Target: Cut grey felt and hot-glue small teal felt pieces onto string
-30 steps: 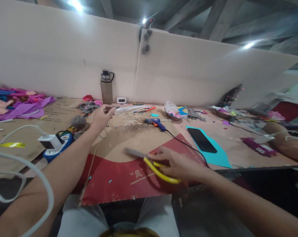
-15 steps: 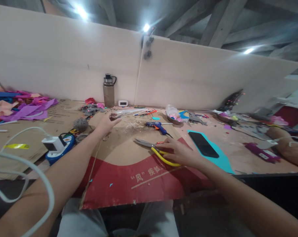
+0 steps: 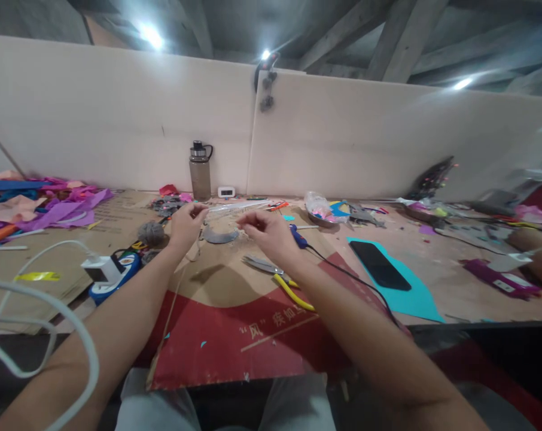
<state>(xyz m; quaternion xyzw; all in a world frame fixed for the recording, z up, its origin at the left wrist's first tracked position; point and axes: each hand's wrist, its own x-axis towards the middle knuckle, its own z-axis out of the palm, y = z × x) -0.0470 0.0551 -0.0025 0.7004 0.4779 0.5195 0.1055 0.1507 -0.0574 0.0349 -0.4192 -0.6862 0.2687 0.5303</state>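
Hands [image 3: 188,227] [image 3: 271,236] hover apart — scissors [image 3: 280,279] seemingly inside cardboard's edge [image 3: 217,378].

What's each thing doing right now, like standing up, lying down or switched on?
Left hand: curled; grip unclear.
Right hand: curled; grip unclear.
Yellow-handled scissors: lying on the cardboard.
Glue gun: lying down, mostly hidden behind the right hand.
Phone: lying on the blue sheet, screen dark.
Bottle: upright, lid on.
Ceiling light: on.

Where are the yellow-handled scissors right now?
In the head view, the yellow-handled scissors lie below centre on the cardboard, left of the right forearm, which partly hides the handles.
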